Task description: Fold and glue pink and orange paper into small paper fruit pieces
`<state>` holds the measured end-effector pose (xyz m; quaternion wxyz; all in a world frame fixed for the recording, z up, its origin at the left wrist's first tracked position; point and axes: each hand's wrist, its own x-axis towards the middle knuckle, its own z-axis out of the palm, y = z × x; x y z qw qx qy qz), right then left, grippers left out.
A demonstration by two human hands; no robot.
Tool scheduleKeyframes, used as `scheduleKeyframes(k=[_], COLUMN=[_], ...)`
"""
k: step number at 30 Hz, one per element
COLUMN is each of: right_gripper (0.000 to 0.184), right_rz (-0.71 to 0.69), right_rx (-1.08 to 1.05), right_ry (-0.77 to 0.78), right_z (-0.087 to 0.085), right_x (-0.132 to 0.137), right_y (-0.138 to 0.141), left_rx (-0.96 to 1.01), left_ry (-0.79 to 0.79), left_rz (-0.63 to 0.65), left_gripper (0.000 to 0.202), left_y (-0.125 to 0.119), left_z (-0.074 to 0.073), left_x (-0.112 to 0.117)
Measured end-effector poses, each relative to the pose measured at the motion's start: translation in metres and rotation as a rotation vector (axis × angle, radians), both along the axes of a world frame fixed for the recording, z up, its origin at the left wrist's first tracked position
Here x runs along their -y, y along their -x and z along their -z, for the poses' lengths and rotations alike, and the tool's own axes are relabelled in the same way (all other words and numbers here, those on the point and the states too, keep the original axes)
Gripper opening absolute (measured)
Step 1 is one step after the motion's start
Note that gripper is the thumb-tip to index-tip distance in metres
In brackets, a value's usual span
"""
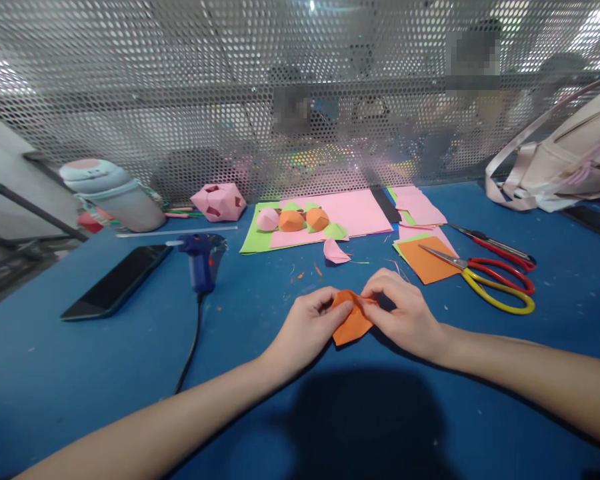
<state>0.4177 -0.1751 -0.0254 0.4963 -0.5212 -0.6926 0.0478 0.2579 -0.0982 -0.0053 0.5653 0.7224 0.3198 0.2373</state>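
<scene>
An orange piece of paper (353, 327), partly folded, is held between my two hands just above the blue table (250, 347). My left hand (311, 325) pinches its left side, thumb on top. At its upper right edge, my right hand (405, 310) grips the paper between thumb and fingers. Beyond my hands lies a curled pink paper piece (336, 252) beside a light green paper cone (335, 231). Several small paper cones, among them an orange one (291, 221), rest on pink and green sheets (360, 210).
At right are orange square paper (430, 263), scissors (500, 280) and a utility knife (500, 247). A glue gun (200, 260), phone (117, 281), pink paper polyhedron (219, 202) and bottle (115, 193) stand left. A perforated metal screen (180, 100) rises behind; a bag (565, 153) sits far right.
</scene>
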Motion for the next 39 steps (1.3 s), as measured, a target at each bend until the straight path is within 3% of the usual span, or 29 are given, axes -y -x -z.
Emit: scheduleKeyframes(k=[8, 12, 17, 24, 30, 39], right_gripper=[0.013, 0.021, 0.017, 0.006, 0.023, 0.02], right_rz=[-0.037, -0.091, -0.148, -0.1, -0.105, -0.111], right_rx=[-0.02, 0.044, 0.054, 0.002, 0.012, 0.002], right_ry=[-0.042, -0.101, -0.046, 0.007, 0.005, 0.01], right_z=[-0.0022, -0.0022, -0.0048, -0.0053, -0.0034, -0.0027], right_x=[0.0002, 0.0016, 0.0031, 0.0005, -0.0006, -0.0022], right_y=[-0.0001, 0.0012, 0.0006, -0.0001, 0.0007, 0.0012], left_rx=[0.007, 0.041, 0.052, 0.094, 0.077, 0.103], left_ry=[-0.009, 0.027, 0.032, 0.065, -0.002, 0.033], left_rz=[-0.047, -0.021, 0.021, 0.066, 0.09, 0.09], left_gripper=[0.022, 0.017, 0.02, 0.027, 0.03, 0.033], left_y=[0.0, 0.0003, 0.0022, 0.0045, 0.0038, 0.0045], left_z=[-0.0003, 0.0015, 0.0026, 0.0035, -0.0011, -0.0001], left_x=[0.0003, -0.0017, -0.0032, -0.0044, -0.0022, -0.0021])
